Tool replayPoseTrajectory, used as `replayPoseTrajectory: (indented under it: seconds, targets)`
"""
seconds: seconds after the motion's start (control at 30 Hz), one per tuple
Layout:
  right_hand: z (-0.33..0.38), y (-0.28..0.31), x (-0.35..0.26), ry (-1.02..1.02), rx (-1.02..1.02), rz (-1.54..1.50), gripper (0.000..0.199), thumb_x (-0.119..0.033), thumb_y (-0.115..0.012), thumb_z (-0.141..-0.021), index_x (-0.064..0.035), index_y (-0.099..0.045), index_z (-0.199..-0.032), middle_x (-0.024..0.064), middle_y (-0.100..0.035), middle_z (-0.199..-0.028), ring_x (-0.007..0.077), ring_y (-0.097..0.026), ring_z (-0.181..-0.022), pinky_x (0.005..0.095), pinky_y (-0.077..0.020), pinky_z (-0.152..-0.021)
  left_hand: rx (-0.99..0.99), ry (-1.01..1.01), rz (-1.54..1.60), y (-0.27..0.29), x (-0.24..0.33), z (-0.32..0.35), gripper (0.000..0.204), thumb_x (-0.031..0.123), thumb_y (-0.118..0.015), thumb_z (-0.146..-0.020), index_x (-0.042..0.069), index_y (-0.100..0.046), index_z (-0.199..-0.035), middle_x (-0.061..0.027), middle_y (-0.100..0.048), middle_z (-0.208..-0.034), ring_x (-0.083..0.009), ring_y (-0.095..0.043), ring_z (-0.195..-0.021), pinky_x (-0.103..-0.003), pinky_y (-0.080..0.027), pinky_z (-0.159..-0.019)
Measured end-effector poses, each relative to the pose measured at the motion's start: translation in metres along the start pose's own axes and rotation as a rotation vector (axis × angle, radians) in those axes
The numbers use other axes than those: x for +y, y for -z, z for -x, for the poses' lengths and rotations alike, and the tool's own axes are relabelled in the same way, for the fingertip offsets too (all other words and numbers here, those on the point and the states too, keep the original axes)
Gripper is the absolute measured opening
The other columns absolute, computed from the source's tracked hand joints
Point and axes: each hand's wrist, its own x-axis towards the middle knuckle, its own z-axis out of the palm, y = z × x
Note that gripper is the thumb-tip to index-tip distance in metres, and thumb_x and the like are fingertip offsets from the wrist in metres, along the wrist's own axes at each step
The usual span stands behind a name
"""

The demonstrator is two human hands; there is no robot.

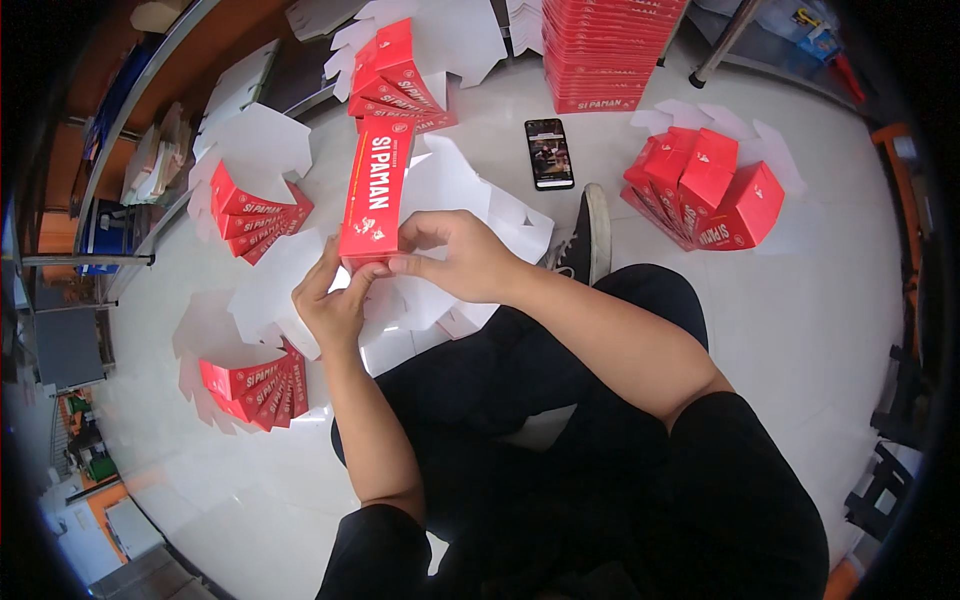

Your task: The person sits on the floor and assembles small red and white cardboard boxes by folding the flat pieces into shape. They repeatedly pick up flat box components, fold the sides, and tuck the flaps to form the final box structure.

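Observation:
A long red carton with white print [375, 188] stands up from my two hands, its near end between my fingers. My left hand [335, 300] grips the carton's lower left corner from below. My right hand [455, 255] pinches its lower right edge, fingers curled over a white flap. White flat blanks [450, 185] lie on the floor just behind the carton. My legs in black trousers fill the lower middle, and one black shoe [585, 240] points away from me.
Fans of folded red cartons lie on the white tiled floor at left [255, 215], lower left [258, 385], top [395, 80] and right [705, 190]. A tall red stack [600, 50] stands at the back. A phone [549, 153] lies on the floor. Shelving runs along the left.

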Motion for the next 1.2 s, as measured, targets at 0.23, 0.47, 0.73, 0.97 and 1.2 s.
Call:
replayPoseTrajectory:
  seconds: [0.23, 0.47, 0.73, 0.97, 1.2]
  targets:
    - [0.0, 0.006, -0.02, -0.011, 0.316, 0.053, 0.019, -0.013, -0.076, -0.088, 0.0015, -0.069, -0.098, 0.0085, -0.072, -0.091, 0.015, -0.066, -0.079, 0.0317, -0.0527, -0.074, -0.126, 0.007, -0.123, -0.006, 0.006, -0.002, 0.054, 0.016, -0.089, -0.074, 0.0, -0.07, -0.123, -0.0172, -0.076, -0.101, -0.017, -0.073, -0.087, -0.03, -0.056, -0.078]
    - [0.002, -0.003, 0.007, 0.015, 0.387, 0.203, 0.012, -0.012, -0.067, -0.097, -0.0021, -0.06, -0.099, 0.0066, -0.069, -0.099, 0.0099, -0.063, -0.089, 0.027, -0.0497, -0.079, -0.046, 0.316, 0.245, -0.01, 0.019, 0.001, 0.051, 0.009, -0.085, -0.08, -0.003, -0.066, -0.126, -0.0158, -0.075, -0.103, -0.0166, -0.073, -0.09, -0.028, -0.057, -0.074]
    - [-0.002, -0.013, 0.012, -0.246, 0.275, -0.454, 0.025, -0.018, -0.06, -0.101, -0.0032, -0.046, -0.115, 0.012, -0.067, -0.098, 0.0128, -0.064, -0.088, 0.03, -0.0504, -0.075, -0.122, 0.232, 0.309, -0.023, 0.03, 0.005, 0.057, 0.004, -0.085, -0.078, -0.005, -0.063, -0.13, -0.0175, -0.074, -0.105, -0.016, -0.072, -0.089, -0.029, -0.06, -0.076]
    - [-0.007, 0.006, -0.001, 0.189, 0.411, 0.36, 0.031, -0.009, -0.071, -0.093, -0.0053, -0.049, -0.115, 0.0097, -0.068, -0.094, 0.0116, -0.063, -0.086, 0.028, -0.0504, -0.072, 0.022, 0.127, 0.316, -0.026, 0.018, 0.006, 0.056, 0.005, -0.084, -0.078, -0.005, -0.063, -0.129, -0.0166, -0.075, -0.096, -0.0155, -0.071, -0.085, -0.03, -0.061, -0.075]
    - [-0.003, -0.004, -0.006, -0.153, 0.55, -0.131, 0.043, -0.003, -0.08, -0.083, 0.0013, -0.052, -0.115, 0.008, -0.069, -0.082, 0.0095, -0.064, -0.075, 0.0268, -0.0523, -0.074, 0.112, 0.023, 0.247, -0.035, 0.02, 0.008, 0.055, 0.003, -0.084, -0.077, -0.006, -0.064, -0.128, -0.0172, -0.075, -0.095, -0.0158, -0.071, -0.085, -0.029, -0.061, -0.073]
